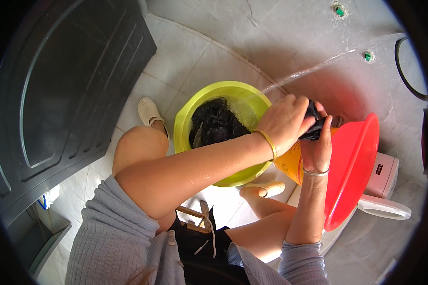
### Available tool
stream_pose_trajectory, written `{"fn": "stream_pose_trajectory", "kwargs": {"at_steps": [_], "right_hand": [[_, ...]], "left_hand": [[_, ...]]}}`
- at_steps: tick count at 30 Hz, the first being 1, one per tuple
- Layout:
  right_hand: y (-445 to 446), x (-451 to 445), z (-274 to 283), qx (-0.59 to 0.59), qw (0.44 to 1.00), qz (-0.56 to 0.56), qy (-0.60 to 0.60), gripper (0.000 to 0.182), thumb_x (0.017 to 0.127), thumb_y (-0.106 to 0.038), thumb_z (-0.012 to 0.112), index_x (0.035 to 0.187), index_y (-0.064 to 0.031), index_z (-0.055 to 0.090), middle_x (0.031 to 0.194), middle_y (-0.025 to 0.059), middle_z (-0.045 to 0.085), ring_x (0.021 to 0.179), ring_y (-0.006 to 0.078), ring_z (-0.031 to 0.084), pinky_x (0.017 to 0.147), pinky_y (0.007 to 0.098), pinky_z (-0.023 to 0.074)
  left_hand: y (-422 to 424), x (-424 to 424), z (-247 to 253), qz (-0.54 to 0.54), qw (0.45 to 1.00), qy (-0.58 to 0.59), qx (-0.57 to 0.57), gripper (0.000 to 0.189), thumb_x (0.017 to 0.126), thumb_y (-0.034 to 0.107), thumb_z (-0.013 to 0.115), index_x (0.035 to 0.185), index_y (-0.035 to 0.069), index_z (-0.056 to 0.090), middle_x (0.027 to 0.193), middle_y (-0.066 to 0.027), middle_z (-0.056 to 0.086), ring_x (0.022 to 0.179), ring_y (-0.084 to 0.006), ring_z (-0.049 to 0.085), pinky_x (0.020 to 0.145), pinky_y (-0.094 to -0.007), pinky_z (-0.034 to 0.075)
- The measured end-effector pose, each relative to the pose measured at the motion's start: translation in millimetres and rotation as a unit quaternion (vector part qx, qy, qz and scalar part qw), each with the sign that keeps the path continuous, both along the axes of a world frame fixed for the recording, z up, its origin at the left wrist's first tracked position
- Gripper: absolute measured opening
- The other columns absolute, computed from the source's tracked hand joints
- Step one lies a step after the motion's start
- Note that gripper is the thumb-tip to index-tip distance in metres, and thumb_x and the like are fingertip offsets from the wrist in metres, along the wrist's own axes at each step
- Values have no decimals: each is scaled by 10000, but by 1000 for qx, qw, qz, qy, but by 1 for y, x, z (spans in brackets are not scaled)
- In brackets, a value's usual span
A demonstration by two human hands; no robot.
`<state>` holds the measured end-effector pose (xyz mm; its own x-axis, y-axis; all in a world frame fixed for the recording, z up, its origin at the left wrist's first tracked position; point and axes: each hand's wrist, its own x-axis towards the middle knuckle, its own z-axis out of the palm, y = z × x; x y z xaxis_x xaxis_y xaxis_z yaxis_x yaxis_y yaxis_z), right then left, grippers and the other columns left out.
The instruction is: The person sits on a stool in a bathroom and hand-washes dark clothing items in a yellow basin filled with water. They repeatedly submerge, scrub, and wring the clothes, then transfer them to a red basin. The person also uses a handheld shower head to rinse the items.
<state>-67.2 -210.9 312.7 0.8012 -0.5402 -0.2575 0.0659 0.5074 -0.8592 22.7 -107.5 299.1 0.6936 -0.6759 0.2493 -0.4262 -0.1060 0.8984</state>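
My left hand (pixel 287 123), with a gold bangle at its wrist, grips a bunched piece of black cloth (pixel 313 124). Fingers of my right hand (pixel 317 151) hold the same cloth from the other side; a silver bangle circles that wrist. Both hands are at the right rim of a yellow-green basin (pixel 185 117) on the floor. Inside it, wet black fabric (pixel 217 123) lies in water. A stream of water (pixel 306 73) arcs in from the upper right and splashes into the basin. My left forearm crosses over the basin and hides part of it.
A red basin (pixel 353 171) stands tilted at the right, with a printed yellow container (pixel 287 164) beside it. Behind are a white box (pixel 381 174) and a white ring-shaped part (pixel 385 208). A large dark panel (pixel 75 71) borders the left. A wooden stool (pixel 196 215) shows beneath me.
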Motion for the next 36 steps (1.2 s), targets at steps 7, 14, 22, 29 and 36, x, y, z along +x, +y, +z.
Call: {"fn": "stream_pose_trajectory", "kwargs": {"at_steps": [7,14,22,29,36], "right_hand": [[-26,-8,-28,4,995,-99,11,394,901,-350,455,1085,-8,521,1070,95,584,993,220,552,857,337,432],[-29,-30,-166,-232,936,-77,255,386,846,-232,575,1137,3,485,1098,104,544,960,162,528,838,272,419],[-6,-11,-320,-529,769,258,248,439,796,-210,586,1179,-29,467,1195,184,477,1105,343,448,956,391,346],[22,27,-330,-510,586,385,498,772,750,-552,541,1205,57,404,1230,248,441,1126,368,441,928,427,360],[-6,16,-366,-414,649,415,485,446,809,-273,472,1103,62,474,1053,277,540,978,372,533,860,418,405]], "left_hand": [[-5,47,-13,229,862,424,-159,232,752,18,520,960,13,418,874,-161,541,833,-306,546,727,-394,414],[12,38,-36,105,887,449,43,586,659,165,596,1150,-73,382,1071,-278,457,1017,-398,462,880,-395,380],[64,-60,-49,-176,903,374,116,466,785,179,556,1198,0,433,1177,-181,480,1118,-279,448,951,-348,350],[64,-45,-27,-142,868,460,123,333,813,147,523,1133,67,479,1114,-136,485,1031,-234,489,846,-315,423],[52,-50,-23,-157,860,475,103,278,820,116,511,1095,72,497,1080,-108,493,1006,-221,501,831,-314,429]]}}
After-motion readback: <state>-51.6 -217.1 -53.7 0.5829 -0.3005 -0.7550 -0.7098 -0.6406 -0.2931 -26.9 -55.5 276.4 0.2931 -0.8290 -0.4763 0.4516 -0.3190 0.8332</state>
